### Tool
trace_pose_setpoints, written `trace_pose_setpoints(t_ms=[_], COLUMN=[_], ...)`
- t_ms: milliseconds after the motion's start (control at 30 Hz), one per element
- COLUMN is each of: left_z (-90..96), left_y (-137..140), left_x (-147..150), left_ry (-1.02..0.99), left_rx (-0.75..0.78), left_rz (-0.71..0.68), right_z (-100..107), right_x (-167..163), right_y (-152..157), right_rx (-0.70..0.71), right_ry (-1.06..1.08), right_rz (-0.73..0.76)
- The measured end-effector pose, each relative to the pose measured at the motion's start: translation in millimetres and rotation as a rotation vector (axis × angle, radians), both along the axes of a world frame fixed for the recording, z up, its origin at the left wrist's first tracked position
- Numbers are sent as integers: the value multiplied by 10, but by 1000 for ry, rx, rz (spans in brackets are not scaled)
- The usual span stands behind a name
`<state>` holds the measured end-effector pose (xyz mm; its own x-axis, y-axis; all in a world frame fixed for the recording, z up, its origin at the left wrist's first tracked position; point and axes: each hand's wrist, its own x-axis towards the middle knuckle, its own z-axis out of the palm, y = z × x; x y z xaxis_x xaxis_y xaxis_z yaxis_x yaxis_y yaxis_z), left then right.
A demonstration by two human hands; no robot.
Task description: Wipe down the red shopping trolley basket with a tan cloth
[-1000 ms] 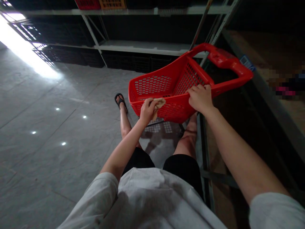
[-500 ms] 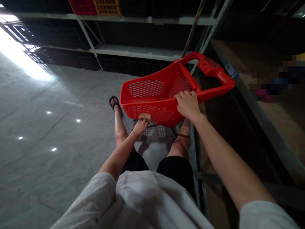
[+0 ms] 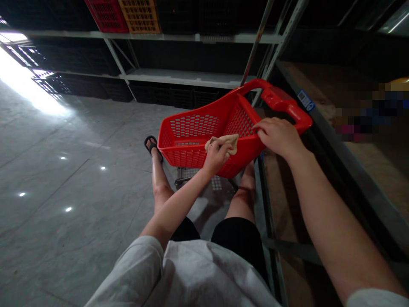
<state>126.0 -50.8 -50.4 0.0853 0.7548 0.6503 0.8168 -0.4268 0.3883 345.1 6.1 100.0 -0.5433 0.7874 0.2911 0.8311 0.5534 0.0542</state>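
Observation:
A small red plastic shopping cart with holed sides stands in front of me, between my legs. My left hand is closed on a beige cloth, which lies against the near side of the cart at its top rim. Beside the handle, my right hand rests over the near rim with its fingers curled round the edge. Its thumb is hidden. The visible part of the basket's inside holds nothing.
Metal shelving with dark crates runs behind the cart. A red crate and a yellow crate sit on its upper shelf. To my right runs a low metal frame with brown boards.
My left hand has moved up and right with the cloth, from the lower side of the cart to its rim. The right hand has slid along the rim towards the handle.

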Motion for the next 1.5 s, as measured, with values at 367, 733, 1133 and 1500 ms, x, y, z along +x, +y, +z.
trace_pose_setpoints(t_ms=[367, 733, 1133, 1500], left_z=[-934, 317, -1196, -735], left_y=[-619, 187, -648, -139], left_x=[-479, 728, -162, 65], left_ry=[194, 20, 437, 252], left_rx=[-345, 19, -597, -187], left_rz=[-123, -152, -184, -159], right_z=[-225, 24, -32, -328], right_x=[-34, -1, -42, -869], right_y=[-177, -152, -237, -356], right_rx=[73, -127, -37, -44], right_ry=[128, 542, 265, 5], right_rz=[19, -98, -71, -3])
